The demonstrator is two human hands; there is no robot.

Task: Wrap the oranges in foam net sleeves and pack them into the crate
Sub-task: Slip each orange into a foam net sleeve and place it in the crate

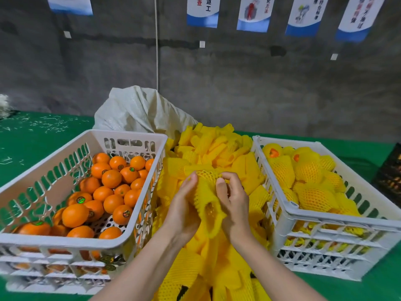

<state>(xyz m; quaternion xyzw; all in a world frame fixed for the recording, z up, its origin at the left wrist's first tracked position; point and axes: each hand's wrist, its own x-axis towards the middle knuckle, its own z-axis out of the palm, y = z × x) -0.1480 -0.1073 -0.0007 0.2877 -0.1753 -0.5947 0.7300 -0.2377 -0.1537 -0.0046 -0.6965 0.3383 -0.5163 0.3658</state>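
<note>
Between two crates, my left hand (184, 205) and my right hand (233, 200) both hold one yellow foam net sleeve (207, 198), fingers pinching its upper rim. No orange shows inside it. Bare oranges (110, 190) with stickers fill the white crate (71, 242) on the left. The white crate (338, 220) on the right holds several oranges wrapped in yellow net sleeves (308, 170). A loose heap of empty yellow sleeves (217, 146) lies on the green table between the crates, under my hands.
A white woven sack (138, 109) stands behind the sleeve heap. A dark crate (390, 174) sits at the far right edge. The green table (32, 144) has scattered white scraps at the back left. A grey wall with hanging posters rises behind.
</note>
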